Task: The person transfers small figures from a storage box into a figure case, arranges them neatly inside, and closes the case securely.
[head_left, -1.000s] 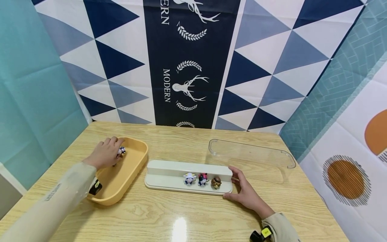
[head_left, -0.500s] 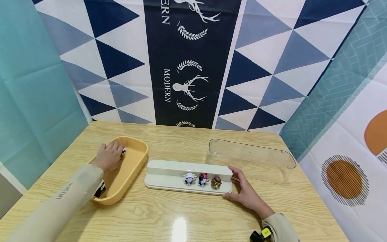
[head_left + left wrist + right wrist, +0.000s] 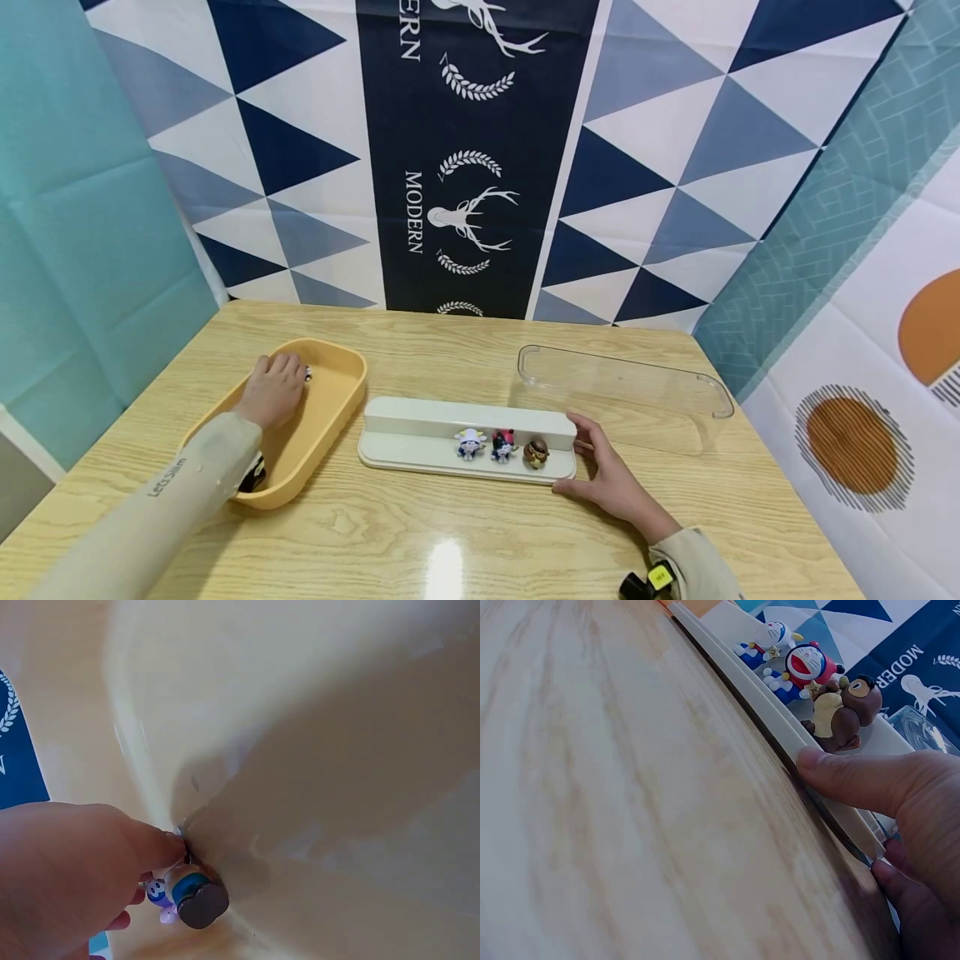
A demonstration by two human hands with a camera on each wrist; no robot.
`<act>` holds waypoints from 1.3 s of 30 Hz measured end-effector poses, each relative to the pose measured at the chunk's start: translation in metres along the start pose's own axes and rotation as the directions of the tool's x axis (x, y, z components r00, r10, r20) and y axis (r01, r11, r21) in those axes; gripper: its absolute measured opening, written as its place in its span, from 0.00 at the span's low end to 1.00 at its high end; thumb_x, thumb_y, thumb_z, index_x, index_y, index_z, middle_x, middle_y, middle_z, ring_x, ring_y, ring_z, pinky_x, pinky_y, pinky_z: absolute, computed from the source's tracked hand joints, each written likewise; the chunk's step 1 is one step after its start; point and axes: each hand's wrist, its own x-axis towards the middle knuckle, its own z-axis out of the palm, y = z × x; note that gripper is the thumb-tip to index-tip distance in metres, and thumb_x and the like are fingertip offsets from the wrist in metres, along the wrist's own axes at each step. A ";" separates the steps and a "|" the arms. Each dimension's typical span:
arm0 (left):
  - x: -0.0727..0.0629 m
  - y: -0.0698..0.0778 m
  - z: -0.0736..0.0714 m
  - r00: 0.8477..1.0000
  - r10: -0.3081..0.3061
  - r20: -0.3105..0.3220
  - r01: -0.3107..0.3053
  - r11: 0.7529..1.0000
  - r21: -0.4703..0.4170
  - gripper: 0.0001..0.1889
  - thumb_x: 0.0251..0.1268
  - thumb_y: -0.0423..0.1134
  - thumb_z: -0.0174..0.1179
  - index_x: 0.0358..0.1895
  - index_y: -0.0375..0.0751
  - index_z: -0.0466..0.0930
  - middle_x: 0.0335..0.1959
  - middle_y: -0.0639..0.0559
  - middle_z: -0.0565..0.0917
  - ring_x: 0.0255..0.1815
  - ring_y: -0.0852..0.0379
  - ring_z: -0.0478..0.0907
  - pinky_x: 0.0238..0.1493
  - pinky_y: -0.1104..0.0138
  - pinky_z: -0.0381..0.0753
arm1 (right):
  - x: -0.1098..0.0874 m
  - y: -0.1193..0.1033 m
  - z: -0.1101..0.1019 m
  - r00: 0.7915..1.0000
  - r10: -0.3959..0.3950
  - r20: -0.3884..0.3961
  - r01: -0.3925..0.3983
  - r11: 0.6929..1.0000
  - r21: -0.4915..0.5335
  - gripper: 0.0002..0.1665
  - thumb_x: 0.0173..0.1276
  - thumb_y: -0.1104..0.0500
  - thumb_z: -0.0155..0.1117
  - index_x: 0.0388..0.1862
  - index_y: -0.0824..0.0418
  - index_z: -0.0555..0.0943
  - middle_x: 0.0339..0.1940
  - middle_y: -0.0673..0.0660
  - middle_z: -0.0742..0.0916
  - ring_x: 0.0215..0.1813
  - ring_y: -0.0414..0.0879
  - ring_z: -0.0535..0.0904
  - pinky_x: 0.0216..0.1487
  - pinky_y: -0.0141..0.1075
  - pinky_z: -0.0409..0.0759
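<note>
My left hand (image 3: 272, 392) reaches into the far part of an orange-yellow tray (image 3: 351, 358). In the left wrist view its thumb and fingers pinch a small figurine (image 3: 201, 900) with a dark brown base and a teal band, tilted with its base toward the camera. A purple-and-blue figurine (image 3: 157, 894) shows beside it, partly behind the fingers. My right hand (image 3: 611, 479) grips the right end of a white stepped display stand (image 3: 412, 450), thumb on the front edge. On the stand's lower step sit a white-headed figurine (image 3: 470, 443), a red-and-blue figurine (image 3: 503, 446) and a brown figurine (image 3: 536, 452).
A clear plastic cover (image 3: 622, 387) lies behind the stand on the right of the wooden table (image 3: 375, 533). A patterned cloth (image 3: 457, 167) hangs along the table's back edge. Each wrist wears a small black camera, the right one (image 3: 637, 583) marked yellow.
My left hand has shifted slightly and lowered deeper into the tray, covering most of the figurines seen there before. The right hand and the stand have not moved.
</note>
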 end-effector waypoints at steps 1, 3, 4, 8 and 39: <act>0.000 -0.001 0.006 0.999 0.017 -0.043 -0.016 1.000 0.022 0.06 0.69 0.30 0.48 0.38 0.28 0.71 0.39 0.38 0.67 0.42 0.42 0.64 0.43 0.52 0.64 | 0.000 0.000 0.000 1.000 0.003 0.001 -0.003 1.000 0.001 0.60 0.52 0.60 0.82 0.77 0.64 0.55 0.65 0.64 0.74 0.66 0.55 0.69 0.67 0.43 0.70; 0.000 -0.002 0.008 0.997 0.035 -0.069 -0.033 0.999 0.042 0.06 0.68 0.29 0.47 0.38 0.27 0.71 0.39 0.37 0.68 0.42 0.42 0.64 0.42 0.52 0.64 | 0.000 -0.001 0.000 1.000 0.007 0.002 -0.007 1.000 0.001 0.60 0.53 0.60 0.82 0.77 0.64 0.55 0.65 0.64 0.74 0.66 0.55 0.69 0.67 0.43 0.70; 0.000 -0.002 0.008 0.997 0.037 -0.063 -0.034 0.998 0.046 0.06 0.69 0.29 0.47 0.39 0.27 0.71 0.40 0.37 0.68 0.42 0.42 0.64 0.43 0.52 0.64 | 0.000 -0.001 0.000 1.000 0.010 0.003 -0.010 1.000 0.001 0.60 0.53 0.60 0.81 0.77 0.64 0.55 0.65 0.63 0.74 0.66 0.55 0.69 0.67 0.43 0.70; 0.002 -0.001 0.000 0.999 0.036 0.015 -0.037 0.999 0.037 0.07 0.65 0.29 0.53 0.42 0.27 0.74 0.41 0.36 0.71 0.43 0.41 0.65 0.45 0.51 0.65 | -0.001 -0.002 0.000 1.000 0.012 0.000 -0.012 1.000 0.000 0.59 0.53 0.60 0.81 0.77 0.64 0.55 0.65 0.64 0.74 0.66 0.54 0.70 0.67 0.45 0.70; 0.014 -0.022 -0.030 0.996 -0.038 0.084 0.083 0.763 -0.641 0.06 0.69 0.25 0.56 0.38 0.30 0.67 0.30 0.44 0.75 0.32 0.46 0.66 0.38 0.54 0.67 | -0.001 -0.002 0.001 1.000 0.022 -0.006 -0.022 1.000 0.010 0.60 0.52 0.61 0.82 0.77 0.63 0.55 0.64 0.64 0.74 0.65 0.56 0.70 0.67 0.40 0.70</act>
